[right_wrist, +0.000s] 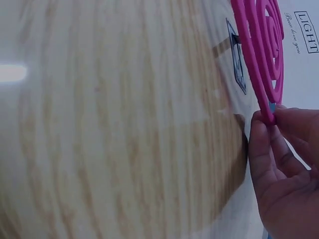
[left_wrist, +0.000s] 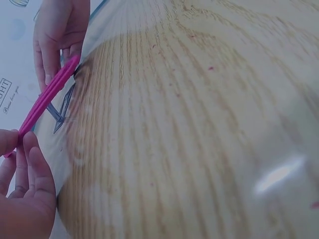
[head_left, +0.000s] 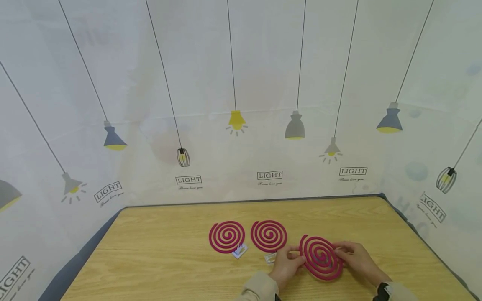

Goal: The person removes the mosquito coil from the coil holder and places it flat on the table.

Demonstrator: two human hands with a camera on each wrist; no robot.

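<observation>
Both hands hold a magenta mosquito coil [head_left: 321, 256] tilted above the front right part of the table. My left hand [head_left: 285, 264] pinches its left edge between thumb and fingers; my right hand [head_left: 357, 260] pinches the opposite edge. Seen edge-on in the left wrist view, the coil [left_wrist: 50, 94] spans from one hand to the other. Just below it in the right wrist view is a thin metal stand [right_wrist: 237, 57]; whether it is joined to the coil I cannot tell. Two more mosquito coils, one at left [head_left: 228, 235] and one at centre [head_left: 269, 235], lie farther back.
A small silver stand [head_left: 239, 251] overlaps the left coil's front edge. Another silver stand [head_left: 270, 258] lies before the centre coil, partly behind my left hand. Tiny pink crumbs [left_wrist: 211, 68] dot the wooden table [head_left: 158, 259]. Lamp-printed cloth walls [head_left: 207, 146] surround it.
</observation>
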